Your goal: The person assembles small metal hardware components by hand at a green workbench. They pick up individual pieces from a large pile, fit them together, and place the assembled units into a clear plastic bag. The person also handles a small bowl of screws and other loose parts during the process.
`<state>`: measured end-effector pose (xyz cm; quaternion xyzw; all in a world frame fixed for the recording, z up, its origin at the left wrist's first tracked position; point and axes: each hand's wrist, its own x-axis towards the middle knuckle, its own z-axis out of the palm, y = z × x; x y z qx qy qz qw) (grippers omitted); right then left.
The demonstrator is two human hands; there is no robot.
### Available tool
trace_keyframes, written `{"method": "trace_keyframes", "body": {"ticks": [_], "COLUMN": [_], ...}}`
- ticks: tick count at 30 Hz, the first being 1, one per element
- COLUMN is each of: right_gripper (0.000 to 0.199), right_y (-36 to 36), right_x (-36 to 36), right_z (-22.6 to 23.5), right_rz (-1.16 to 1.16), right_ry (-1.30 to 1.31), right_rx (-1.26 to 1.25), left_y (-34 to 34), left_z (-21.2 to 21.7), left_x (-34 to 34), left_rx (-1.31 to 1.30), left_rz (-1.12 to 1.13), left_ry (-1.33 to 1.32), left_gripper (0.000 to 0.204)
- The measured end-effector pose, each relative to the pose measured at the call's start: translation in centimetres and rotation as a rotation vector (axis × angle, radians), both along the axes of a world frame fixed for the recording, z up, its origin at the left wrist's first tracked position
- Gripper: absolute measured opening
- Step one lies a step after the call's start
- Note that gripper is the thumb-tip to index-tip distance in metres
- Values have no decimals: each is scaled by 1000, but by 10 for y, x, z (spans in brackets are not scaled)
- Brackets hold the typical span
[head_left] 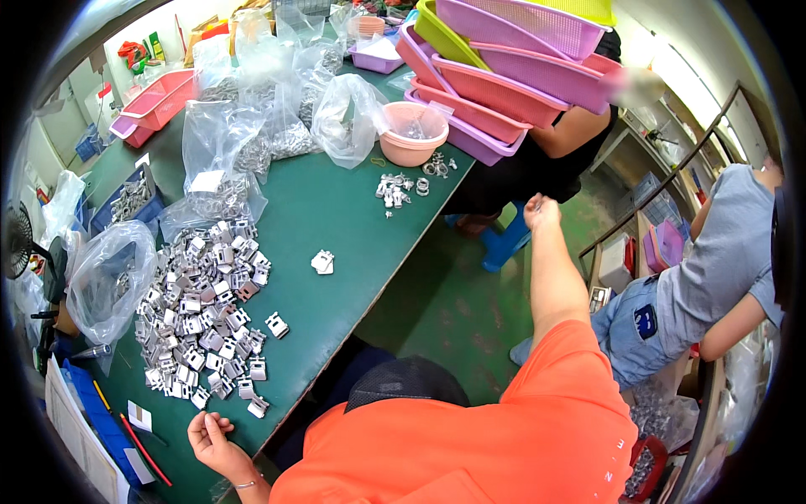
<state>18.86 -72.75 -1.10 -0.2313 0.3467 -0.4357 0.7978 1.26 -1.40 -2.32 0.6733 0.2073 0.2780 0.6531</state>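
Observation:
A heap of small silver-grey metal clips or brackets (201, 311) covers the left part of the green table (311, 210). Below its near end, my left hand (211, 438) rests by the table edge with curled fingers; whatever they hold, if anything, is hidden. My right arm reaches out past the table's right side. At its end my right hand (540, 210) is closed above the floor, and its contents are too small to make out. One metal piece (276, 325) lies just off the heap, and a few flat pieces (322, 262) lie together farther to the right.
Clear plastic bags of metal parts (222, 143) crowd the far left. A peach bowl (413, 134) stands near small shiny parts (395, 191). Stacked coloured baskets (495, 84) rise at the far edge beside a seated person. Another person (688, 260) stands at right; a blue stool (506, 239) is below.

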Motion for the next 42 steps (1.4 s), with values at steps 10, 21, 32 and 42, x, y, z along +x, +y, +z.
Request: {"method": "trace_keyframes", "body": {"ticks": [10, 21, 32, 42], "right_gripper": [26, 16, 23, 61], "right_y": [14, -9, -49, -26], "right_x": [8, 1, -12, -9], "right_z": [27, 35, 56, 69], "right_rz": [46, 181, 304, 85], "right_ry": [-211, 53, 243, 50], "right_rx": [70, -173, -194, -127], "left_y": [1, 1, 7, 8], "left_z": [1, 1, -4, -4], "left_x": [-4, -4, -4, -5], "left_rx": [-18, -37, -22, -7], "left_rz": [-7, -3, -9, -15], "left_ry": [-25, -35, -22, -17], "left_gripper": [13, 11, 12, 13]}}
